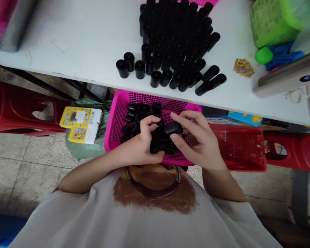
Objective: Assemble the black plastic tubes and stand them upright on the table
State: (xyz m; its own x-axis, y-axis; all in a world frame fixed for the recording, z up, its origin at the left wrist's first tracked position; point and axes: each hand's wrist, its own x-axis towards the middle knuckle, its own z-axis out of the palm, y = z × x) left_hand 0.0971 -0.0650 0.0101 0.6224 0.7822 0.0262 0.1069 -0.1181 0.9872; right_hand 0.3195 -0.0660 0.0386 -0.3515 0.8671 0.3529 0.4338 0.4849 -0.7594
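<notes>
Over the pink basket (109, 137), my left hand (142, 146) curls around several small black cylindrical pieces (157, 137). My right hand (200, 141) grips one black cylinder (173, 127) by its right end, between thumb and fingers. Its other end meets the pieces in my left hand; whether they are joined I cannot tell. More loose black pieces (131, 116) lie in the basket, partly hidden by my hands. Beyond it, on the white table (80, 44), a dense group of black cylinders (167, 44) stands upright, with a few leaning or lying at the right side.
On the table's right are a green basket (272, 22), a green cap (264, 55), a small printed packet (244, 68) and a grey-white device (286, 77). Below are a yellow-white box (81, 124), a red crate (239, 148) and a red stool (18, 108).
</notes>
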